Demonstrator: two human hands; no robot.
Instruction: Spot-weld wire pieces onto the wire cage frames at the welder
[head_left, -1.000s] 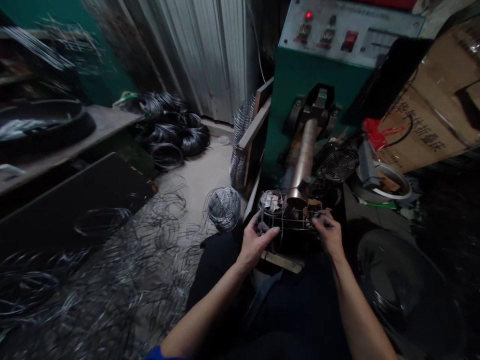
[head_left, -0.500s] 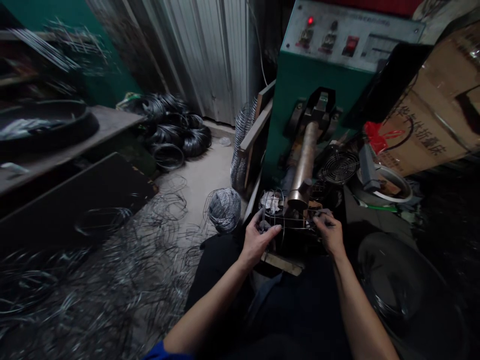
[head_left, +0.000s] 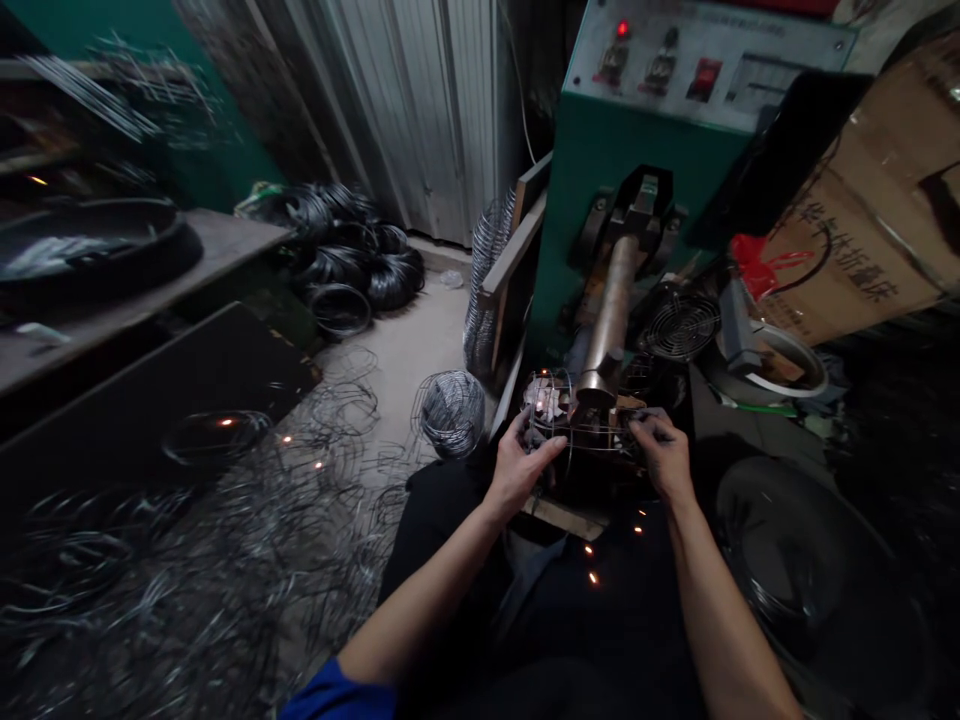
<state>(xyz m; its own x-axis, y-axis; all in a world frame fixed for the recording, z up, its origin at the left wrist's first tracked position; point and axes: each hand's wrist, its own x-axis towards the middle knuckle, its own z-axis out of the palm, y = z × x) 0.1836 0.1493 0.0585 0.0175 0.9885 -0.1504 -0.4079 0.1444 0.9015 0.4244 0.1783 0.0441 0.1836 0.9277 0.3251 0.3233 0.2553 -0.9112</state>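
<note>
A wire frame (head_left: pixel 556 378) of thin curved wires sits under the thick metal arm (head_left: pixel 611 315) of a green spot welder (head_left: pixel 574 180). My left hand (head_left: pixel 523 462) is closed on the frame's left side, its thumb pointing right. On the right, my right hand (head_left: pixel 663 450) pinches the frame's wire with bent fingers. The wire spans between both hands just below the arm's tip. Bright sparks (head_left: pixel 591 565) fly over my dark lap and over the floor. The exact contact point is too dark to make out.
Loose bent wires (head_left: pixel 225 560) cover the floor at left. A stack of wire baskets (head_left: pixel 451 415) stands beside my knee. Wire coils (head_left: pixel 352 250) lie by the metal wall. At right are a small fan (head_left: pixel 681 325), a bowl (head_left: pixel 806 385) and a cardboard box (head_left: pixel 885 220).
Orange sparks have appeared across my lap, the floor and the left side. Both hands keep their hold on the wire frame, nearly in place. The view has shifted slightly.
</note>
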